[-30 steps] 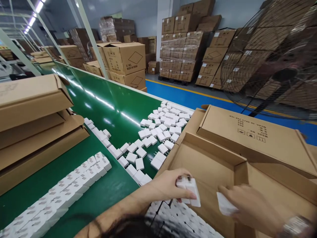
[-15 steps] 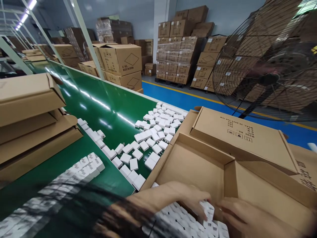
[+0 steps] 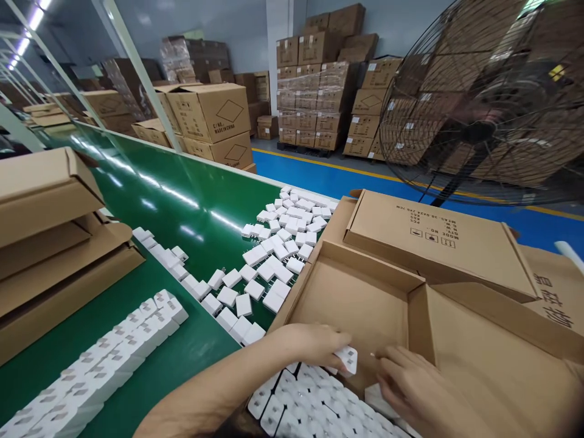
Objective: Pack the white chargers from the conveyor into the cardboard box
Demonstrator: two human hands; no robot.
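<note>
My left hand (image 3: 319,348) reaches over an open cardboard box (image 3: 356,286) and pinches a white plug charger (image 3: 349,360) between thumb and fingers. Below it, rows of white chargers (image 3: 314,404) fill the near part of the box, packed tightly with their ends up. To the right, my right hand (image 3: 406,377) is curled with its fingertips together. A tiny pale bit shows at those fingertips, too small to name. Under this hand lies another white charger (image 3: 375,398), partly covered by the fingers.
Loose chargers (image 3: 274,267) are heaped on the green conveyor belt (image 3: 182,182). A double row of chargers (image 3: 114,353) lies on the green bench at left, beside stacked cartons (image 3: 50,213). A closed carton (image 3: 438,243) sits behind the box, and a large fan (image 3: 474,121) stands beyond.
My left hand has moved up and left within the box, with a charger in its grip. My right hand has shifted slightly left, its fingers curling in. The view has turned a little.
</note>
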